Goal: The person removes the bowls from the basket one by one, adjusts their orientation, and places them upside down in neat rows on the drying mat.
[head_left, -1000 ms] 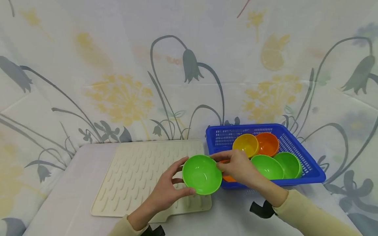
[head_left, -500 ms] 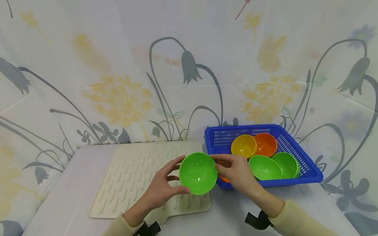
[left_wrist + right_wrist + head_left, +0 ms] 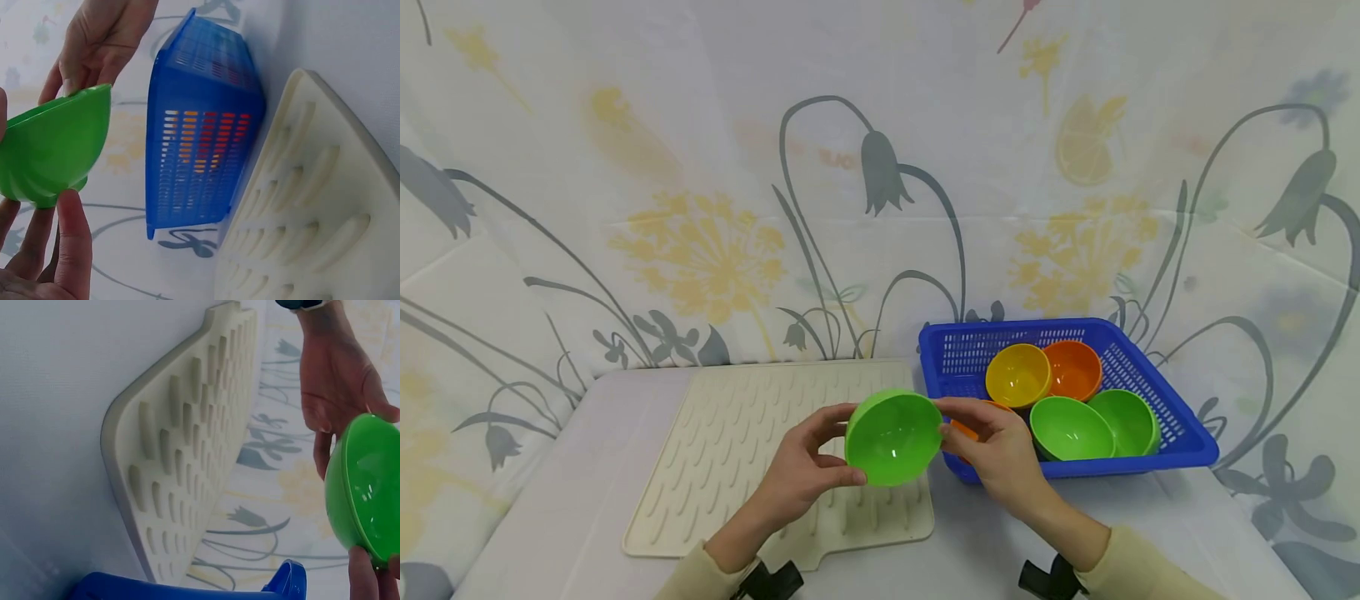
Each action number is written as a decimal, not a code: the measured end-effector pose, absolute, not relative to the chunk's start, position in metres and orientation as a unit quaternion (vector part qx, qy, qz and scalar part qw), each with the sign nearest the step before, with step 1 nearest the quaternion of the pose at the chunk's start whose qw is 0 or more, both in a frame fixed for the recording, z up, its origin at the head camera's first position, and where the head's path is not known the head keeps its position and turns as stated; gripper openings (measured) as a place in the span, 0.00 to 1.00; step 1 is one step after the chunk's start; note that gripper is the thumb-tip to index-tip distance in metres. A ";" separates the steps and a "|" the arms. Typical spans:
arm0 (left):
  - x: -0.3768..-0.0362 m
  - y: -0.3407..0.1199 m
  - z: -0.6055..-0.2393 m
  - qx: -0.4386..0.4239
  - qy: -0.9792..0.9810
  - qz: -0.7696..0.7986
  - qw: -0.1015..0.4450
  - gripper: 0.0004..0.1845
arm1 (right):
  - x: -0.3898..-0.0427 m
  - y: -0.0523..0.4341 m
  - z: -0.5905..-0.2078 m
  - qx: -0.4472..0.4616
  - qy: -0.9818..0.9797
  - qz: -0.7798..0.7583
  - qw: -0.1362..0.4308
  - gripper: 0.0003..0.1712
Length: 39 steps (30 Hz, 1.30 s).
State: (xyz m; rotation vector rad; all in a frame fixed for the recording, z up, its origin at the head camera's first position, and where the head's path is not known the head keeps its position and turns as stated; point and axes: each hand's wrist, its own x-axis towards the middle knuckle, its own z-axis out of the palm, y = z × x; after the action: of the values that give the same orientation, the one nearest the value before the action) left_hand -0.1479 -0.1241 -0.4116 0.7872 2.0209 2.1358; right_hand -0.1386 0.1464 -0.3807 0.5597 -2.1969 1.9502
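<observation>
A green bowl (image 3: pixel 893 440) is held up between both hands, tilted so its inside faces the head camera. My left hand (image 3: pixel 805 457) holds its left side, thumb at the rim and fingers on the outside near the foot, as the left wrist view shows. My right hand (image 3: pixel 996 446) pinches the right rim between thumb and fingers. Beneath the bowl lies a cream drying mat (image 3: pixel 737 450) with raised ridges. To the right stands a blue basket (image 3: pixel 1180 425) with a yellow bowl (image 3: pixel 1018 377), an orange bowl (image 3: pixel 1073 371) and two green bowls (image 3: pixel 1072 429) inside; another orange piece (image 3: pixel 964 431) is partly hidden behind my right hand.
A white cloth covers the table (image 3: pixel 985 550). Behind it hangs a flower-printed curtain (image 3: pixel 880 167). The basket's left wall (image 3: pixel 200 144) rises right beside the mat's edge.
The green bowl has moved slightly left and tipped further, so its rim looks narrower and its outer wall shows at upper left. Both hands have kept their grip and shifted with it.
</observation>
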 end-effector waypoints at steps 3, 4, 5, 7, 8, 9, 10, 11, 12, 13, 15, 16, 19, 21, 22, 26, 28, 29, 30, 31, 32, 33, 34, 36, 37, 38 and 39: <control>-0.148 -0.125 -0.411 0.268 0.671 0.691 0.028 0.39 | -0.139 0.147 -0.382 0.192 -0.737 0.644 0.074 0.16; -0.148 -0.126 -0.410 0.272 0.678 0.683 0.018 0.38 | -0.139 0.147 -0.382 0.193 -0.740 0.641 0.069 0.16; -0.148 -0.127 -0.409 0.277 0.686 0.673 0.006 0.38 | -0.139 0.148 -0.382 0.196 -0.743 0.637 0.063 0.17; -0.148 -0.129 -0.408 0.289 0.702 0.650 -0.019 0.38 | -0.138 0.148 -0.381 0.202 -0.750 0.628 0.047 0.18; -0.148 -0.131 -0.407 0.295 0.710 0.639 -0.030 0.38 | -0.138 0.148 -0.381 0.205 -0.754 0.623 0.036 0.19; -0.149 -0.132 -0.407 0.303 0.716 0.628 -0.042 0.38 | -0.138 0.148 -0.381 0.208 -0.759 0.617 0.026 0.19; -0.149 -0.133 -0.406 0.309 0.722 0.617 -0.052 0.39 | -0.138 0.148 -0.380 0.211 -0.764 0.610 0.018 0.20; -0.149 -0.134 -0.406 0.316 0.728 0.605 -0.061 0.39 | -0.138 0.148 -0.380 0.215 -0.770 0.601 0.012 0.20; -0.149 -0.134 -0.406 0.322 0.734 0.594 -0.069 0.39 | -0.138 0.148 -0.379 0.216 -0.777 0.592 0.007 0.20; -0.149 -0.135 -0.405 0.328 0.740 0.582 -0.078 0.39 | -0.139 0.148 -0.379 0.219 -0.782 0.584 0.002 0.21; -0.150 -0.136 -0.405 0.339 0.751 0.558 -0.097 0.40 | -0.139 0.147 -0.378 0.226 -0.789 0.572 -0.005 0.21; -0.150 -0.137 -0.405 0.344 0.756 0.547 -0.104 0.40 | -0.139 0.146 -0.377 0.229 -0.790 0.569 -0.009 0.22; -0.151 -0.138 -0.405 0.357 0.767 0.520 -0.119 0.40 | -0.139 0.145 -0.375 0.228 -0.794 0.563 -0.024 0.24; -0.151 -0.137 -0.406 0.368 0.770 0.506 -0.126 0.41 | -0.139 0.144 -0.374 0.222 -0.798 0.560 -0.034 0.25; -0.151 -0.137 -0.406 0.374 0.771 0.499 -0.129 0.41 | -0.138 0.144 -0.373 0.217 -0.800 0.558 -0.039 0.25; -0.150 -0.135 -0.405 0.401 0.769 0.476 -0.143 0.42 | -0.135 0.140 -0.368 0.186 -0.811 0.552 -0.054 0.27; -0.149 -0.134 -0.405 0.413 0.766 0.469 -0.150 0.40 | -0.133 0.138 -0.366 0.167 -0.815 0.552 -0.060 0.28; -0.149 -0.133 -0.405 0.419 0.763 0.467 -0.154 0.40 | -0.132 0.137 -0.365 0.159 -0.815 0.553 -0.063 0.28; -0.149 -0.132 -0.405 0.424 0.761 0.466 -0.156 0.39 | -0.132 0.136 -0.364 0.154 -0.812 0.558 -0.069 0.29; -0.149 -0.132 -0.405 0.428 0.758 0.465 -0.159 0.39 | -0.132 0.136 -0.364 0.152 -0.807 0.565 -0.075 0.29; -0.148 -0.131 -0.405 0.431 0.756 0.466 -0.161 0.38 | -0.132 0.136 -0.364 0.151 -0.802 0.572 -0.081 0.29; -0.148 -0.131 -0.405 0.431 0.755 0.468 -0.160 0.38 | -0.132 0.137 -0.364 0.151 -0.796 0.580 -0.086 0.28; -0.148 -0.130 -0.406 0.431 0.752 0.472 -0.160 0.38 | -0.132 0.137 -0.364 0.153 -0.790 0.587 -0.091 0.28; -0.148 -0.130 -0.406 0.422 0.748 0.490 -0.151 0.38 | -0.132 0.138 -0.365 0.159 -0.776 0.602 -0.103 0.29; -0.148 -0.130 -0.406 0.412 0.746 0.504 -0.140 0.39 | -0.132 0.139 -0.365 0.160 -0.771 0.608 -0.107 0.29; -0.148 -0.130 -0.406 0.403 0.742 0.520 -0.129 0.41 | -0.132 0.140 -0.366 0.161 -0.766 0.612 -0.111 0.29; -0.148 -0.130 -0.405 0.390 0.738 0.539 -0.113 0.43 | -0.132 0.140 -0.366 0.162 -0.761 0.618 -0.114 0.30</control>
State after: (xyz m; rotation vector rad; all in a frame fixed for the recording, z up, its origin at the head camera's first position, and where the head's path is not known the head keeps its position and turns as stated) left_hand -0.1480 -0.1295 -0.4052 1.3229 2.5005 1.8272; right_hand -0.1324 0.1401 -0.3662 0.5501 -2.5814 2.0971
